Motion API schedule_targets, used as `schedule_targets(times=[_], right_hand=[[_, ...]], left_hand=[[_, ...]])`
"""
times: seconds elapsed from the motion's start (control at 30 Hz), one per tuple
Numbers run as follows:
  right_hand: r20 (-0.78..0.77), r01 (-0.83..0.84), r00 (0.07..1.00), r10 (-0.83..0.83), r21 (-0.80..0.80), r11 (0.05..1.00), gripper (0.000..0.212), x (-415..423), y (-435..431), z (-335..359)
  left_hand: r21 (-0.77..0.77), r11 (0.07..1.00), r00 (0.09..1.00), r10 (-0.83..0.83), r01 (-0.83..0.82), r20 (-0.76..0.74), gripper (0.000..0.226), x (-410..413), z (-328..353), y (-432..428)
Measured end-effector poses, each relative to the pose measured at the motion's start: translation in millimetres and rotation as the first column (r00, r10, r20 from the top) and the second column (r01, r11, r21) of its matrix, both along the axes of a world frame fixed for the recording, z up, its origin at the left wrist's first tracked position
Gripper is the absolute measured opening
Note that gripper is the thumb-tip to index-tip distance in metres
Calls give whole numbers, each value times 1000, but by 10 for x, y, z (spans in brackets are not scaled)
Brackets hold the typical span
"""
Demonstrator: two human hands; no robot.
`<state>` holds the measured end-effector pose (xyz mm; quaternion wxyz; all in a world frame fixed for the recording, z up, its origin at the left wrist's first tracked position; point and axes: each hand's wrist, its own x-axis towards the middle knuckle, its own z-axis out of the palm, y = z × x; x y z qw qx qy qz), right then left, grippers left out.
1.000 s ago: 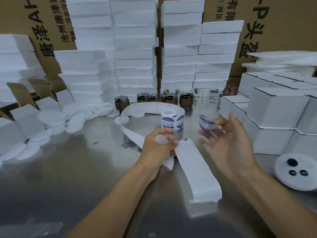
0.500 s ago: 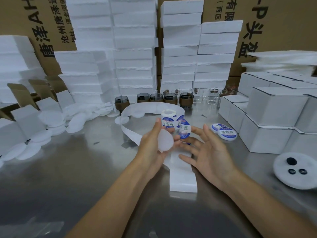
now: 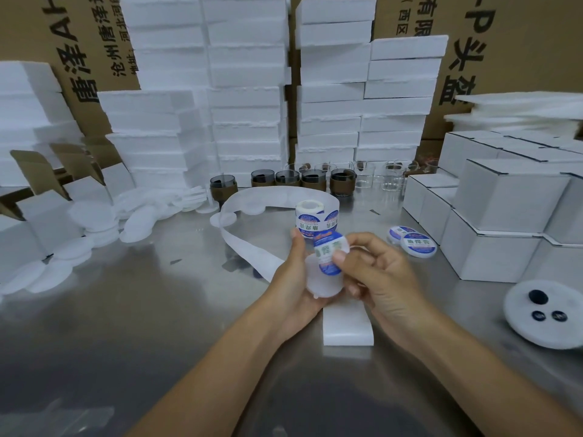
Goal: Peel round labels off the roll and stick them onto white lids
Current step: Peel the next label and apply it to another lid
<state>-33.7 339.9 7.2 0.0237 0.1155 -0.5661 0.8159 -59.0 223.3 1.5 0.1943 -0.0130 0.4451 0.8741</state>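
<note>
My left hand (image 3: 291, 279) grips a round white lid (image 3: 323, 280) over the middle of the metal table. My right hand (image 3: 378, 272) pinches a round blue-and-white label (image 3: 328, 255) between thumb and fingers, and the label lies partly over the lid's upper face. Just behind my hands stands the label roll (image 3: 315, 220), its empty white backing strip (image 3: 249, 244) looping away to the left and back under my hands. Two labelled lids (image 3: 418, 246) lie to the right.
Loose white lids (image 3: 104, 222) are heaped at the left. Dark and clear glass jars (image 3: 315, 179) line the back. Stacked white boxes (image 3: 504, 216) stand at the right, foam blocks (image 3: 246, 89) behind. A white foam disc (image 3: 545, 313) with dark buttons lies at the right edge.
My right hand set a labelled lid down at the right, came back to the strip and now holds a fresh label against the lid that my left hand has raised.
</note>
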Motion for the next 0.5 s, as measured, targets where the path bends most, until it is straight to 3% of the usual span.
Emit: schedule_targets(times=[0.3,0.5], right_hand=[[90,-4,996,-16,220,975,27,38,-11,-14],[114,77,988,-109,252,965,8,11,-9,-48]], left_hand=[[-51,997,996,-46,49,70,90,-47,-54,-51],[-8,998,993,-55,56,106,84,-71,-78,-75]])
